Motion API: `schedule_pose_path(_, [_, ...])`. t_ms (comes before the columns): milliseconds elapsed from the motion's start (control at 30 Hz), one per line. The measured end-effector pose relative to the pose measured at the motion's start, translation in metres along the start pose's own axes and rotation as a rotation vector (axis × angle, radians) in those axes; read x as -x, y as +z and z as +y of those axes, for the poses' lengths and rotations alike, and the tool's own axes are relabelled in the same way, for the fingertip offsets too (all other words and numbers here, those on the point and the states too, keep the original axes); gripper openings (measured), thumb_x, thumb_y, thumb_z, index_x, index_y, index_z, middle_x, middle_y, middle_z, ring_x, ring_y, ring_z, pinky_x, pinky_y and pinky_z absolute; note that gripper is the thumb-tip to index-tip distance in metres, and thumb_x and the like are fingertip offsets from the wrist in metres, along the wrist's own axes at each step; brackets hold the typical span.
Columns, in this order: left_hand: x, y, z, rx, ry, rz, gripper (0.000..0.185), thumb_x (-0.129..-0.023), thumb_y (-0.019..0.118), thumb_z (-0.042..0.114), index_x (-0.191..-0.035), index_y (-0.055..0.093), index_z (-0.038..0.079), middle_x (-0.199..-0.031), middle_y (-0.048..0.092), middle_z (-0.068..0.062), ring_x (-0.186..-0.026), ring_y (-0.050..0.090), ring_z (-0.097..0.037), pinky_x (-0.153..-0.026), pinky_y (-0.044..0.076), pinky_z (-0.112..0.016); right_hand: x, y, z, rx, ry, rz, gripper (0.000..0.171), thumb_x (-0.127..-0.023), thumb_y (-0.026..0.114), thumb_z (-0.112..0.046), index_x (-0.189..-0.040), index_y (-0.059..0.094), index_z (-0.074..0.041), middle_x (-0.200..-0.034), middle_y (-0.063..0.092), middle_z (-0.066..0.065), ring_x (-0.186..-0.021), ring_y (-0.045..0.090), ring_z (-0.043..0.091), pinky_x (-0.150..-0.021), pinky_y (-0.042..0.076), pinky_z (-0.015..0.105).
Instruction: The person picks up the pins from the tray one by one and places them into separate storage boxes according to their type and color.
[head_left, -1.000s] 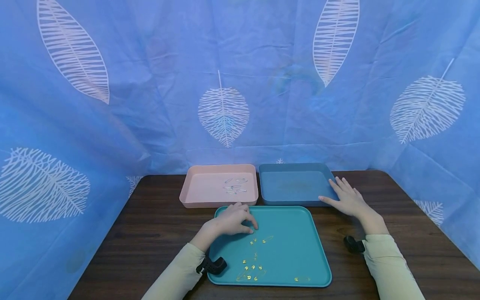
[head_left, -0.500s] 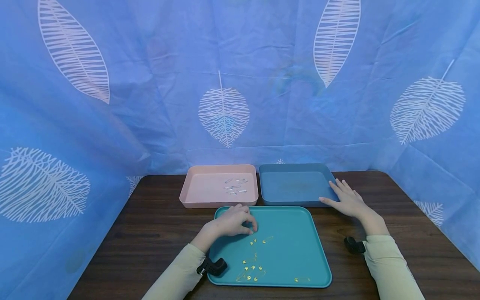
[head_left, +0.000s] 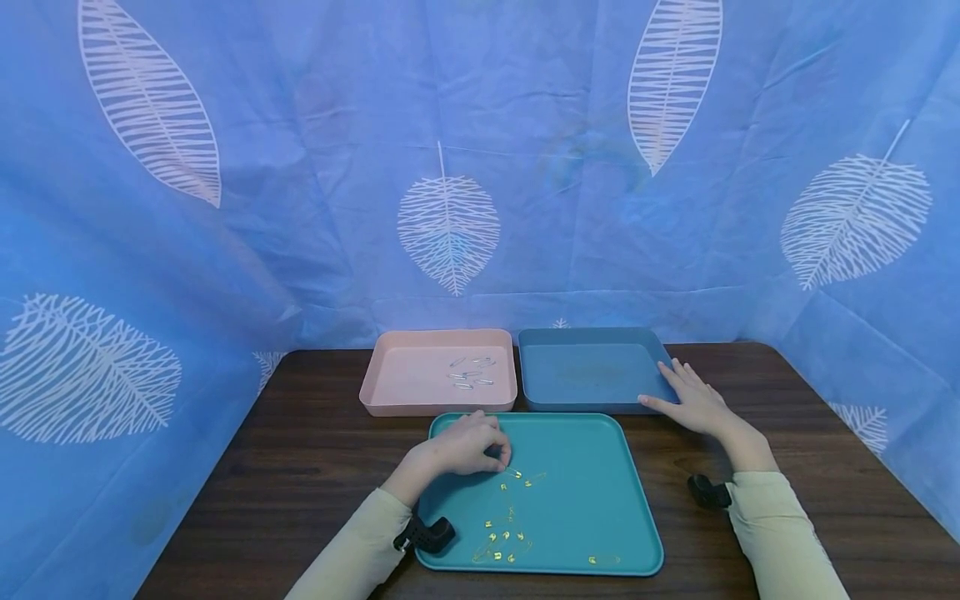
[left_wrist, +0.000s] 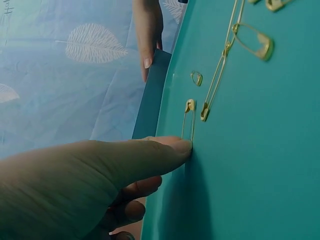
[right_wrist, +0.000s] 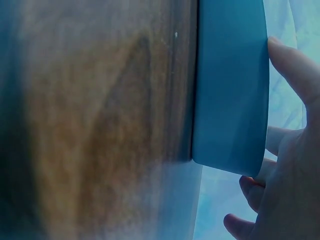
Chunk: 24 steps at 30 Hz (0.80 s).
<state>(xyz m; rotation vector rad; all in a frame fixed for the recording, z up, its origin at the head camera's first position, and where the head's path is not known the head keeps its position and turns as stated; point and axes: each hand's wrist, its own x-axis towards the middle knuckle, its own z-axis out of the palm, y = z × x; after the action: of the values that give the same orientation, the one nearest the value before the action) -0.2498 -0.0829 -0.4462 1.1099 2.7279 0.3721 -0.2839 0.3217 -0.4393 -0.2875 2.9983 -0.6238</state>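
Note:
My left hand [head_left: 480, 450] rests on the far left part of the teal tray [head_left: 585, 508], fingers curled under. In the left wrist view its thumb tip [left_wrist: 175, 147] touches the end of a gold safety pin [left_wrist: 189, 120] lying flat on the teal tray [left_wrist: 260, 165]; I see no finger closed around the pin. My right hand [head_left: 693, 400] lies flat, fingers straight, against the right rim of the dark blue tray [head_left: 592, 371]. The right wrist view shows that hand [right_wrist: 295, 150] at the blue tray's wall [right_wrist: 230, 90].
Several gold safety pins [head_left: 504, 540] lie scattered on the teal tray, one alone [head_left: 602, 559] near its front right. A pink tray [head_left: 405, 379] at the back left holds several silver pins [head_left: 468, 372]. Blue leaf-print cloth surrounds the dark wooden table [head_left: 300, 467].
My left hand's fingers have curled in slightly toward the palm beside the nearest gold pin. The right hand has stayed on the blue tray's rim.

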Motion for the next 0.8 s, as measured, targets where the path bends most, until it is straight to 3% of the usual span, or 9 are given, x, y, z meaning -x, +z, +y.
schedule_pose_path(400, [-0.001,0.000,0.005,-0.014,0.016,0.021,0.019,-0.092,0.066,0.026,-0.074,0.061,0.030,-0.080,0.049,0.014,-0.081,0.040,-0.007,-0.075,0.032,-0.023,0.004,-0.002,-0.004,0.059,-0.001,0.000,0.095,-0.091,0.052,-0.062,-0.153,0.020,0.002,-0.157,0.011,0.034,-0.145,0.007,0.052,-0.108,0.006,0.075])
schedule_pose_path(800, [-0.003,-0.011,0.003,-0.025,0.056,0.127,0.015,-0.093,0.064,0.024,-0.078,0.065,0.026,-0.083,0.055,0.011,-0.082,0.043,-0.007,-0.078,0.036,-0.024,0.004,-0.003,-0.004,0.056,0.003,-0.004,0.096,-0.091,0.052,-0.063,-0.153,0.020,0.002,-0.157,0.010,0.034,-0.146,0.006,0.052,-0.108,0.005,0.075])
